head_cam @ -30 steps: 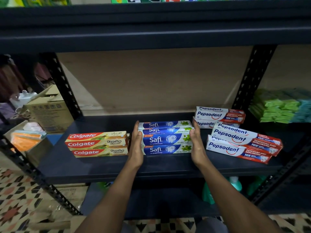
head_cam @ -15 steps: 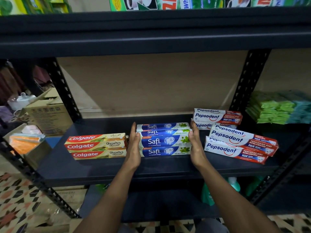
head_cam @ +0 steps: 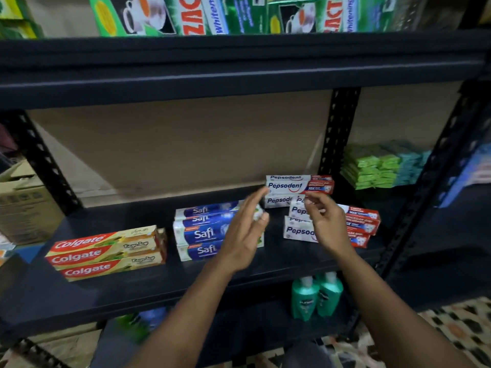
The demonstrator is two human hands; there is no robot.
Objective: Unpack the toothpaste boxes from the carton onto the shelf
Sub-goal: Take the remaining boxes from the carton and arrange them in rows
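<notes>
On the dark shelf (head_cam: 148,285) lie three groups of toothpaste boxes: red Colgate boxes (head_cam: 106,252) at the left, a blue Safi stack (head_cam: 202,231) in the middle, and white-and-red Pepsodent boxes (head_cam: 300,185) at the right. My left hand (head_cam: 245,232) hovers with straight fingers in front of the Safi stack's right end, holding nothing. My right hand (head_cam: 326,223) is raised in front of the front Pepsodent boxes with fingers loosely bent; no box sits in its grip. The carton is out of sight.
Green and teal packets (head_cam: 377,166) are stacked on the neighbouring shelf at the right. Green bottles (head_cam: 316,296) stand on the shelf below. A brown cardboard box (head_cam: 24,205) sits at the far left. Large green boxes (head_cam: 202,14) fill the shelf above. Black uprights (head_cam: 338,128) frame the bay.
Both hands have left the ends of the Safi stack and moved right and up toward the Pepsodent boxes. The view has shifted right and closer.
</notes>
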